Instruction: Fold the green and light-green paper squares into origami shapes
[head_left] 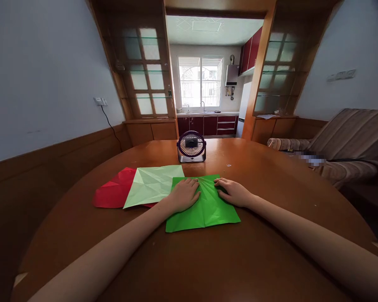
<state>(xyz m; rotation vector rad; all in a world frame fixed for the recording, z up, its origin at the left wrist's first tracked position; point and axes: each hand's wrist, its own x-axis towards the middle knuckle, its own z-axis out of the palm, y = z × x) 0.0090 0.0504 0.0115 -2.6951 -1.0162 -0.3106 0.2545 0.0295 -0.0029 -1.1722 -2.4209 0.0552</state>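
A bright green sheet of paper (pixel 204 212) with crease lines lies on the wooden table in front of me. My left hand (pixel 184 195) rests flat on its upper left part, palm down, fingers stretched out. At the upper right edge of the sheet, my right hand (pixel 234 193) touches the paper with its fingertips, the thumb apart from the fingers. Neither hand grips anything that I can see. A creased pale green sheet (pixel 151 184) lies to the left, its right side partly under the bright green one. Beneath it, red paper (pixel 115 193) sticks out at the left.
Beyond the papers a small desk fan (pixel 191 144) stands on the round-edged wooden table (pixel 271 247). A tiny white scrap (pixel 228 165) lies right of the fan. A striped armchair (pixel 343 142) is at the right, and a kitchen opens behind the table.
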